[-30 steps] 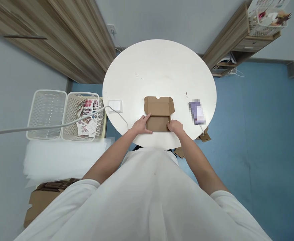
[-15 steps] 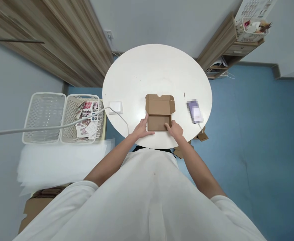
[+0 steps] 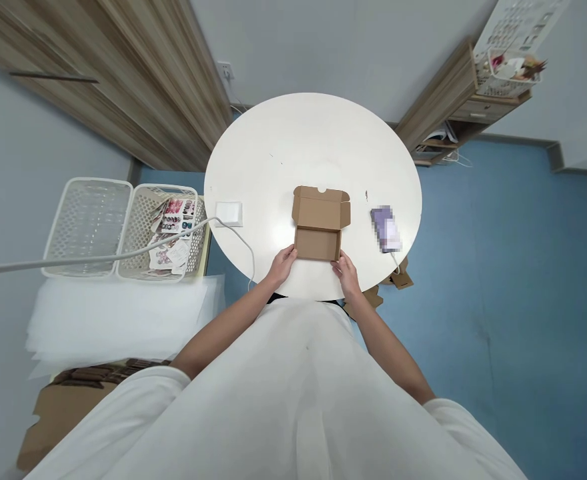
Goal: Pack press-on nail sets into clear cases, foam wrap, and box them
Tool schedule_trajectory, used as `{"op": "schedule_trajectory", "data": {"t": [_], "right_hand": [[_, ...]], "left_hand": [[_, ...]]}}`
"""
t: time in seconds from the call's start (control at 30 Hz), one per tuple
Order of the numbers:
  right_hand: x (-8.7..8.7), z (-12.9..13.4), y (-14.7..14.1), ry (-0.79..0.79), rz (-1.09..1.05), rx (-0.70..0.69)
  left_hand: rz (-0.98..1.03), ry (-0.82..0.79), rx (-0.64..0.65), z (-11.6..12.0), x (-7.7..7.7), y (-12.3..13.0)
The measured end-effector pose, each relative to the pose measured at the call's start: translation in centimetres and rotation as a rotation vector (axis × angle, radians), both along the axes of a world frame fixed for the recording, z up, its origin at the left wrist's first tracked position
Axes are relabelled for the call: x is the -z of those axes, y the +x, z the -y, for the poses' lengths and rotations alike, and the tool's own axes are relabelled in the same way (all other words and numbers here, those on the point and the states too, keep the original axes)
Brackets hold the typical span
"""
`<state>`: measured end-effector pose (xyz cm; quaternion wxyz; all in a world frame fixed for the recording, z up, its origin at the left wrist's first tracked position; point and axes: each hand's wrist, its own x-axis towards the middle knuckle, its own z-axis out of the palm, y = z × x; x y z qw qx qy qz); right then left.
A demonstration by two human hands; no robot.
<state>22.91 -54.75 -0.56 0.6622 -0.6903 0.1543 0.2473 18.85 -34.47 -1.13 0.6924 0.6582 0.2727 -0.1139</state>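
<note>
An open brown cardboard box rests on the white round table. Its lid stands unfolded toward the far side, side flaps spread and a notch in its far edge, and nothing shows inside the tray. At the near left corner, my left hand is closed with its fingertips on the box. My right hand grips the near right corner, fingers bent against the front and side walls.
A white square device with a cable lies on the table's left, a blurred purple item on its right. White baskets, one with printed cards, stand at left above translucent sheets. Flattened cardboard lies lower left.
Both hands have slid toward me along the box sides to its near corners. My right thumb has left the inside of the tray. The box stays nearly in place.
</note>
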Motion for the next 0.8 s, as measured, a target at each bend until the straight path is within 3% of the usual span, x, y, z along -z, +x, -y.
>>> {"op": "schedule_trajectory", "data": {"t": [0.27, 0.5, 0.7, 0.8], "right_hand": [[1.1, 1.5, 2.8, 0.086, 0.098, -0.071], [2.2, 2.3, 2.5, -0.012, 0.147, -0.175], [0.1, 2.4, 1.8, -0.268, 0.392, -0.134], [-1.7, 0.5, 1.7, -0.262, 0.492, -0.261]], "left_hand": [[0.057, 0.015, -0.065, 1.6, 0.1, 1.5], [0.091, 0.108, -0.135, 2.4, 1.3, 1.0], [0.020, 0.206, -0.213, 2.0, 1.0, 0.0], [-0.011, 0.301, -0.285, 0.6, 0.4, -0.7]]}}
